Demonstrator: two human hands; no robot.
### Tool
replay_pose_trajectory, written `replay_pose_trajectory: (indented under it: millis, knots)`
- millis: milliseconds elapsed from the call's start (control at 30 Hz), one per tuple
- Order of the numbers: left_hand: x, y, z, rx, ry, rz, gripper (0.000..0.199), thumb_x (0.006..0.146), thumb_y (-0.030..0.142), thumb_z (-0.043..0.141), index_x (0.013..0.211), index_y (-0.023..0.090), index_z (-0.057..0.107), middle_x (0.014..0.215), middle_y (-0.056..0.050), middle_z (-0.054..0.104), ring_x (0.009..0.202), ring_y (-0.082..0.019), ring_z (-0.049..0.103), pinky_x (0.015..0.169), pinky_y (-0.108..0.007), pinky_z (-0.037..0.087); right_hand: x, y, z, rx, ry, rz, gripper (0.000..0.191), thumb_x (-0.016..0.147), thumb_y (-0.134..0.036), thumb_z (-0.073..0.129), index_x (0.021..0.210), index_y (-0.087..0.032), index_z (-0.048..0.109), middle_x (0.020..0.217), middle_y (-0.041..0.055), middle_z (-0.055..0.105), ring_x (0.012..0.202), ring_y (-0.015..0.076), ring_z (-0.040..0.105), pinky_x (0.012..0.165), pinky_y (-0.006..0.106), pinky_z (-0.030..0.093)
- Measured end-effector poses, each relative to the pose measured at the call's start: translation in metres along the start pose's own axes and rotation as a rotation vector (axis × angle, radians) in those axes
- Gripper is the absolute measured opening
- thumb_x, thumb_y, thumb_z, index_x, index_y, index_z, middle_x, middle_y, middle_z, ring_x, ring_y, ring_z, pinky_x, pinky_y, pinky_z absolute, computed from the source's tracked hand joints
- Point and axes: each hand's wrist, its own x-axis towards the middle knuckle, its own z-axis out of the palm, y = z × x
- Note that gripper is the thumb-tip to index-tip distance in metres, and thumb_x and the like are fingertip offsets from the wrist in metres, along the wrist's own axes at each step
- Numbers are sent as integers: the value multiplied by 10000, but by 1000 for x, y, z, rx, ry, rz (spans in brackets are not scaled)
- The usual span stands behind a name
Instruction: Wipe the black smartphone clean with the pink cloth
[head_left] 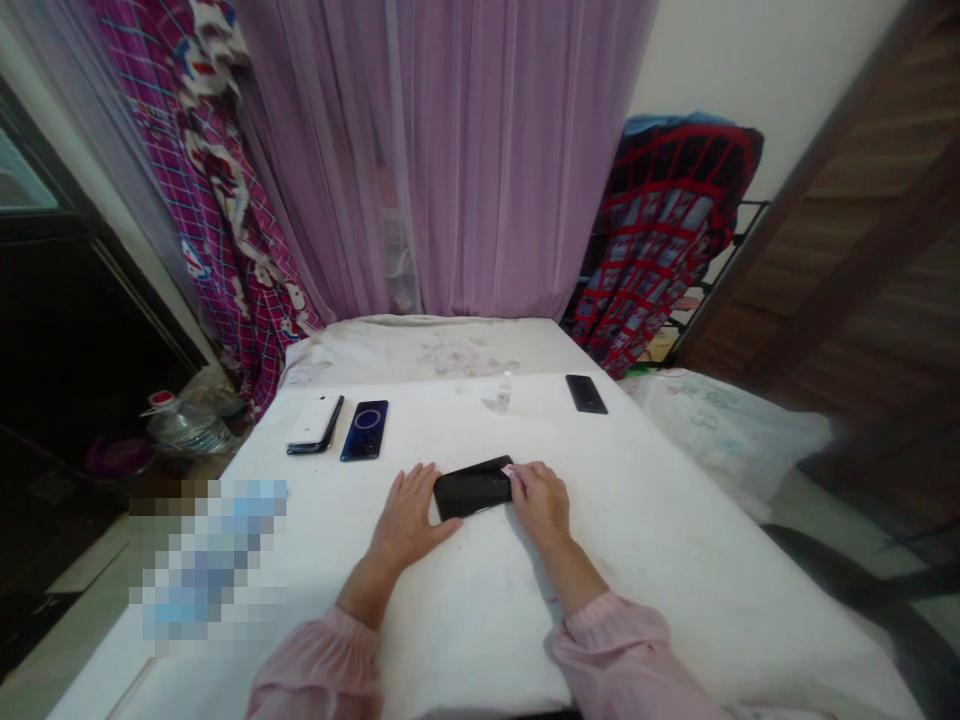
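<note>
A black phone [472,489] lies screen up on the white-covered table, tilted slightly. My left hand [411,517] rests at its left end, thumb along the near edge and fingers spread beyond the far corner. At the right end, my right hand [538,500] has its fingers pressed together on a small whitish piece [509,470], which touches the phone's upper right corner. What the piece is made of cannot be made out.
Stacked phones [311,424] and a blue phone [365,431] lie at the back left. A small clear bottle [503,394] stands behind the black phone. Another dark phone [586,394] is at the back right. A pixelated blue item [217,560] lies on the left.
</note>
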Motion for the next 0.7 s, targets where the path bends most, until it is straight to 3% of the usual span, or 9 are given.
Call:
replay_pose_trajectory:
  millis: [167,333,467,700]
  knots:
    - [-2,1,-1,-12,4,5,696,809,513,607,1356,126,419,1449,-173,436,1381,-308,330,1140,-525,212,-1,3,2,-21,19,70,254,935,-236,439,812,-189,655,812,38,651,750,157,572,660,264,336]
    - [-3,0,2,-37,25,8,688,812,527,591,1364,159,409,1447,-162,443,1373,-306,345,1140,-525,206,-2,3,0,66,-8,145,214,923,-343,454,905,-242,642,710,-24,665,632,147,576,574,244,338]
    - [-3,0,2,-40,33,8,686,812,529,593,1363,167,408,1447,-152,447,1376,-297,342,1143,-514,203,-2,4,-1,46,41,113,225,905,-343,483,842,-234,669,830,3,657,689,135,588,584,238,366]
    - [-2,2,-2,-38,7,-7,715,792,507,629,1351,116,416,1448,-176,437,1377,-301,338,1149,-506,198,-8,9,-3,14,1,-20,218,897,-250,516,970,-242,722,902,26,642,772,140,570,653,243,404]
